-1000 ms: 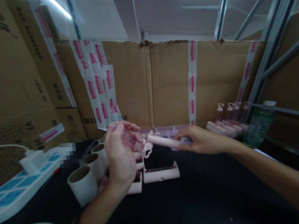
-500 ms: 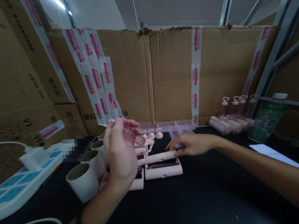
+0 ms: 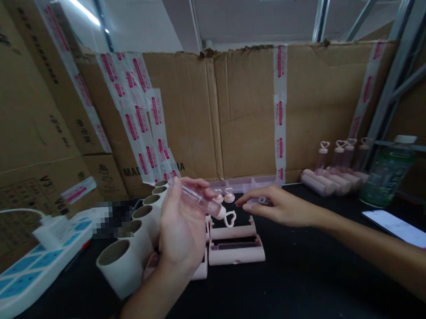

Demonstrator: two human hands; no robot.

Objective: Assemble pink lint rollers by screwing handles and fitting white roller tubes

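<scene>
My left hand is raised at the centre, closed around a clear pink tube that slants down to the right. A pale pink cap with a heart-shaped loop lines up with the tube's lower end; whether it is fitted on cannot be told. To the right, my right hand is closed on a small dark rod-like piece, only its round end showing. Below the hands lies an open pink case with a clear part inside. Another pink case is partly hidden by my left wrist.
White cardboard-like cylinders stand in a row at left, beside a power strip. Heart-topped caps and a lilac divided tray sit behind. Pink tubes, a green bottle and a phone are at right.
My left hand and the tube have shifted slightly right and down. The heart loop now shows more plainly at the tube's end. My right hand has moved slightly right, off the case.
</scene>
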